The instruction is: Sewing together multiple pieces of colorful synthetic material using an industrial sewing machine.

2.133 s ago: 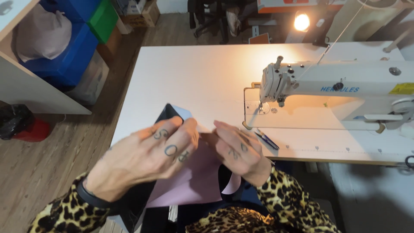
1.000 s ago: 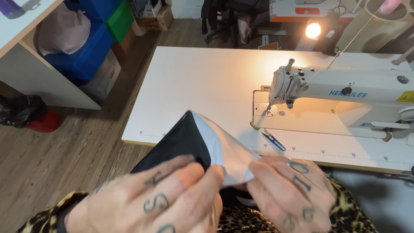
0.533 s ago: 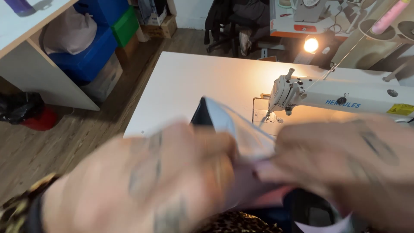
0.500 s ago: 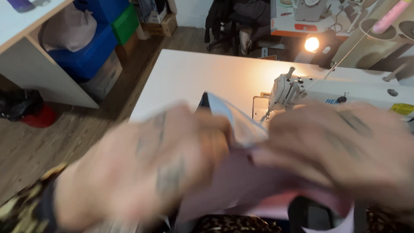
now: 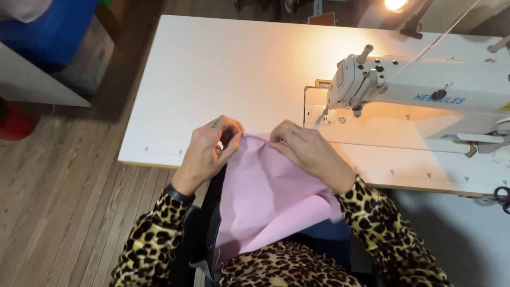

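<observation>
A: Far left, off the table: red thing (image 5: 15, 123) on wood floor (image 5: 58, 207), blue bin (image 5: 53, 32) up top beside a white shelf edge (image 5: 37, 85).

B: Noted. Left hand?

A: Left hand (image 5: 210, 149) at near edge of white table (image 5: 212, 69), fingers curled, pinched shut on top edge of pink fabric (image 5: 265, 202). Leopard-print sleeve (image 5: 151, 239) below it.

B: Fabric position?

A: Draped from table edge down onto lap, between both hands. Dark fabric strip (image 5: 210, 223) along its left side, touching.

B: Right hand?

A: Right hand (image 5: 308, 154) just right of left, fingertips clamped on same top edge of pink fabric. Hands near each other, not touching.

B: Further right?

A: White sewing machine (image 5: 425, 95) on table, needle end just beyond right hand, apart from it. Lamp (image 5: 396, 5) glowing above, back edge. Scissor handles (image 5: 502, 196) at far right edge, partly cut off.
</observation>
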